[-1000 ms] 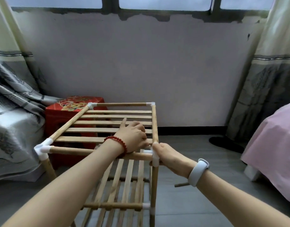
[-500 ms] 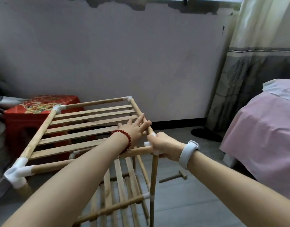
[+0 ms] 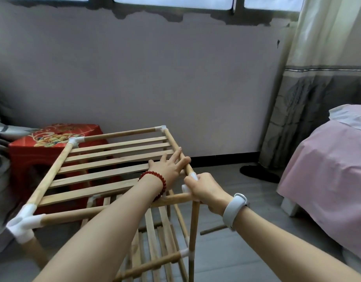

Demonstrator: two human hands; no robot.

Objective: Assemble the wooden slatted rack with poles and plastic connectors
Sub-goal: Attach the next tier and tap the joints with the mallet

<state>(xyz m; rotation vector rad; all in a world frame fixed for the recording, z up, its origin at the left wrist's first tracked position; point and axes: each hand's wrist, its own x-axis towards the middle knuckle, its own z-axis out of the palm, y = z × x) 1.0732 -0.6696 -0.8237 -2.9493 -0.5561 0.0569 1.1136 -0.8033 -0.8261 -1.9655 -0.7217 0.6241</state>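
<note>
Since before, left hand (image 3: 169,167) slid up, fingers flat on the rack (image 3: 106,163); right hand (image 3: 204,189) grips the white corner connector (image 3: 193,176).

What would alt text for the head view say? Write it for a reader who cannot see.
Two hands work on the near right corner of a wooden slatted rack: the right hand grips the white connector there, while the left hand rests with straight fingers on the top slats and side pole. A red box stands behind the rack and a pink bed at the right.
</note>
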